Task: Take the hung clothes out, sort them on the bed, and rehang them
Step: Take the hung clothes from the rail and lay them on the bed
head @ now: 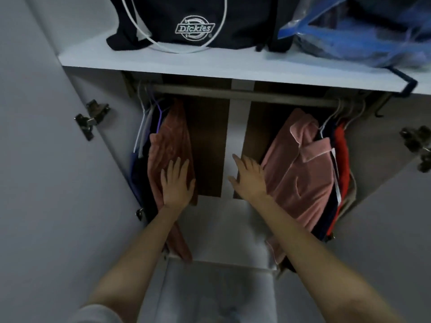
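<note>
Inside the open wardrobe a metal rail (245, 95) carries two bunches of hung clothes. The left bunch ends in a pink-brown garment (171, 143) beside dark pieces on white and purple hangers. My left hand (177, 183) presses flat on that garment with straight fingers. The right bunch starts with a pink collared top (300, 169), then navy and red pieces (341, 155). My right hand (250, 176) lies flat against the pink top's left edge, fingers spread. A wide gap separates the two bunches.
A white shelf (210, 64) above the rail holds a dark Dickies bag (193, 22) and a blue plastic bag (363, 33). Both wardrobe doors stand open, with metal hinges at the left (92, 118) and the right (416, 145). A pale surface (219, 290) lies below.
</note>
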`<state>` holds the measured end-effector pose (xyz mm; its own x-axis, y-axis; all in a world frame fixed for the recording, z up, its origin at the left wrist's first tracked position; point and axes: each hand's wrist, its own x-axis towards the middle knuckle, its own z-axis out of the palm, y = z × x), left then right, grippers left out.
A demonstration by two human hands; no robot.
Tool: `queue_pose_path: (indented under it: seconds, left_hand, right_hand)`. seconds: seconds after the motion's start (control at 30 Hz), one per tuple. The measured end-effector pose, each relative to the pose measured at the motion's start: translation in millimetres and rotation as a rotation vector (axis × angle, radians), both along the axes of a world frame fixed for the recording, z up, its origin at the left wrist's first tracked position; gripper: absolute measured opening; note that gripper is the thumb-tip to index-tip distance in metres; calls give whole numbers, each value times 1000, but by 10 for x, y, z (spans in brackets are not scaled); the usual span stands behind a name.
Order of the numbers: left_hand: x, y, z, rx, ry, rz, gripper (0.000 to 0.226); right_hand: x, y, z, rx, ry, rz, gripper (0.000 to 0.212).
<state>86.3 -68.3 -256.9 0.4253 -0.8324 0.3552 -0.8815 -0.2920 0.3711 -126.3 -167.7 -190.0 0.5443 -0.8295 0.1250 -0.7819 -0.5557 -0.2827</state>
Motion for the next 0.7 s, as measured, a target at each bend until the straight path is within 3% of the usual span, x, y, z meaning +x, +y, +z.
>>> queue_pose_path:
  seconds: [0.4, 0.7]
  left_hand:
    - [690, -162, 311, -182, 28, 252, 67]
    - [1036, -739, 546, -234, -113, 236, 48]
  right_hand:
    - [977, -683, 43, 94, -38, 276, 71]
    - [1530, -1050, 24, 123, -97, 288, 69]
